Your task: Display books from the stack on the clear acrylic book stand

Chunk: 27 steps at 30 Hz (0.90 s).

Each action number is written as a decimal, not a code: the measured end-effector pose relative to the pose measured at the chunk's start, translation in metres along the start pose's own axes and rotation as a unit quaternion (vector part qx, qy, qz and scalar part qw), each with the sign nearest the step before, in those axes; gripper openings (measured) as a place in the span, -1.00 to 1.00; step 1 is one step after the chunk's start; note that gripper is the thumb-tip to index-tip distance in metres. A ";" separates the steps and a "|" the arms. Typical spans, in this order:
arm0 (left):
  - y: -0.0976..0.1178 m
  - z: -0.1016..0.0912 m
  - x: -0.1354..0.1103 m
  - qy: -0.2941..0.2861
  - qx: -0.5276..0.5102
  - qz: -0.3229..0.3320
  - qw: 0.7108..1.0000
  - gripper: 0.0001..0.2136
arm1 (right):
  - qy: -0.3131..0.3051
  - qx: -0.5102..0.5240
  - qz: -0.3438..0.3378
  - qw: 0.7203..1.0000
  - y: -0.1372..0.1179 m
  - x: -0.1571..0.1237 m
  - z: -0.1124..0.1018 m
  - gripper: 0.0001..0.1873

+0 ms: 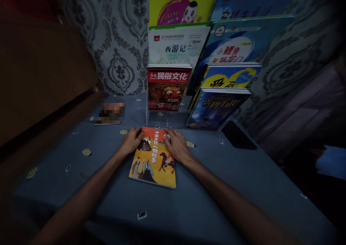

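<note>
An orange and yellow book (154,158) with Chinese lettering, robed figures and a horse on its cover lies face up on the blue-grey tablecloth (105,173). At its upper left edge is my left hand (132,140), thumb on the cover and fingers along the side. My right hand (176,144) grips the upper right edge, its thumb over the cover. Just beyond the book stands a clear display rack (164,119). In its front left slot is a red and brown book (168,90); a dark blue book (218,108) fills the front right.
Behind these, a white book (175,44), a yellow-green book (183,3) and several blue books rise in tiers. A black flat object (239,135) lies right of the rack. A small pixelated booklet (109,113) rests at left, beside a brown wooden panel (45,68).
</note>
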<state>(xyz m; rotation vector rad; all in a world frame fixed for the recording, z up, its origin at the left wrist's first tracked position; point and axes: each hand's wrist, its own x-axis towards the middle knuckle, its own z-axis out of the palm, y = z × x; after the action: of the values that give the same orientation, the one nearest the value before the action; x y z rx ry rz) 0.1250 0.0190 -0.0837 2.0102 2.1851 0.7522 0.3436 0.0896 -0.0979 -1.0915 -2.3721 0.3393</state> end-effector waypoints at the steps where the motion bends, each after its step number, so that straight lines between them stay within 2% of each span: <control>1: 0.001 0.000 0.000 -0.003 -0.003 0.000 1.000 -0.74 | 0.006 0.005 -0.004 1.000 0.000 0.000 0.000 -0.56; 6: 0.011 0.002 -0.006 -0.011 0.007 0.023 1.000 -0.76 | 0.040 0.039 0.004 0.998 0.001 -0.001 -0.008 -0.64; 11: 0.015 -0.005 0.003 -0.053 0.071 0.089 0.992 -0.71 | 0.051 0.142 0.113 0.982 0.008 -0.004 -0.019 -0.66; 13: 0.021 -0.013 0.007 -0.073 0.125 0.108 0.984 -0.71 | 0.044 0.190 0.135 0.972 0.009 -0.006 -0.021 -0.67; 16: 0.043 -0.022 0.003 -0.075 0.187 0.114 0.973 -0.74 | 0.039 0.234 0.113 0.965 0.010 -0.011 -0.023 -0.70; 19: 0.077 -0.021 -0.018 -0.081 0.169 0.133 0.973 -0.77 | 0.040 0.271 0.097 0.957 0.011 -0.015 -0.026 -0.72; 22: 0.104 -0.013 -0.042 -0.093 0.190 0.179 0.961 -0.62 | 0.036 0.314 0.098 0.944 0.013 -0.017 -0.029 -0.73; 24: 0.114 -0.008 -0.050 -0.091 0.226 0.190 0.951 -0.57 | 0.032 0.337 0.097 0.936 0.015 -0.017 -0.029 -0.73; 27: 0.118 -0.007 -0.049 -0.098 0.254 0.200 0.941 -0.68 | 0.036 0.351 0.098 0.930 0.017 -0.017 -0.029 -0.74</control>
<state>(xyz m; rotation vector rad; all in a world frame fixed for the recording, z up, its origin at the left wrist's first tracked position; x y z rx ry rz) 0.2368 -0.0276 -0.0435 2.6829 2.0229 -0.0223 0.3794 0.0875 -0.0861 -0.9517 -1.8229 1.0971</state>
